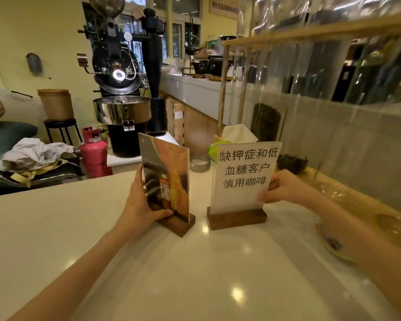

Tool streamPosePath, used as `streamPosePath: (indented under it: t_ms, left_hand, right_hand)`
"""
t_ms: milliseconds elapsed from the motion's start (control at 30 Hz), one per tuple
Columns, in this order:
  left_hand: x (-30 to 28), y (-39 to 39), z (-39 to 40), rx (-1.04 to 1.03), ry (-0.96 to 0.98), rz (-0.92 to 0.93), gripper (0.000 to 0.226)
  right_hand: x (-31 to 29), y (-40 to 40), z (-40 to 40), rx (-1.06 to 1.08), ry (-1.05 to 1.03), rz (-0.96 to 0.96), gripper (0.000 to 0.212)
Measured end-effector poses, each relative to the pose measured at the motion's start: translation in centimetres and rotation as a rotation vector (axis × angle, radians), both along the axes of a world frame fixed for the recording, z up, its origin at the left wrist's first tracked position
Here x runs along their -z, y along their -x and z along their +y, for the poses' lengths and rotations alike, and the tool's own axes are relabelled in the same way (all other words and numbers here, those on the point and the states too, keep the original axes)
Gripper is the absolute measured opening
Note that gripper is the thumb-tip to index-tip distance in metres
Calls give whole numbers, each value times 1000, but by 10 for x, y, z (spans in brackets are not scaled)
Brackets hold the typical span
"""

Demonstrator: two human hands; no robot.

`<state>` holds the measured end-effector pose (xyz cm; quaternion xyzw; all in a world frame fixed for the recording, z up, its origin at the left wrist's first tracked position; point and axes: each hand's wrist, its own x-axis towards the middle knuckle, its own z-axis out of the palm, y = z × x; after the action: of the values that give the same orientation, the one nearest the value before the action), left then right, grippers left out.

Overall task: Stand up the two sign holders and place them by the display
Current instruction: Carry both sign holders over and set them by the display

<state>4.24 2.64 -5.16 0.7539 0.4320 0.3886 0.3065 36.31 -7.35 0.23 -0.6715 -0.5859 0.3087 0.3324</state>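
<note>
**Mia:** Are those signs hard to hold?

**Ben:** I think not. Each clear plastic sheet looks stiff, smooth and a bit slippery, and it could scratch or crack. The wood block at the bottom looks like the heavy part, so hold low, near the block.

**Mia:** What are the hands doing?

**Ben:** The left hand (pixel 140 206) has its grip closed on the edge of the orange picture sign holder (pixel 168 181), thumb near the block. The right hand (pixel 285 187) pinches the side of the white sign holder with black writing (pixel 243 179).

**Mia:** Where are they?

**Ben:** Both stand up on the white table (pixel 79 228), close side by side, at twelve o'clock. The clear display case (pixel 333 89) is at two o'clock, near the white one.
</note>
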Motion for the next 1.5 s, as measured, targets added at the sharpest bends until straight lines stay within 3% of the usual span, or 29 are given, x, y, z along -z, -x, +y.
streamPosePath:
  t_ms: [167, 400, 667, 1267, 1500]
  left_hand:
    - [-2, -53, 15, 86, -35, -2, 126]
    - [1, -130, 36, 175, -49, -22, 128]
    - [3, -198, 54, 270, -82, -25, 128]
    - [7, -261, 73, 355, -169, 88, 117]
    - [9, -264, 72, 312, -179, 128, 113]
  right_hand:
    - [5, -36, -21, 182, -61, 14, 33]
    - [9, -73, -41, 382, -85, -136, 33]
    - [14, -76, -59, 552, -137, -91, 34]
    - [21, -59, -65, 830, -173, -187, 29]
    - [19, -57, -64, 801, -149, -174, 30]
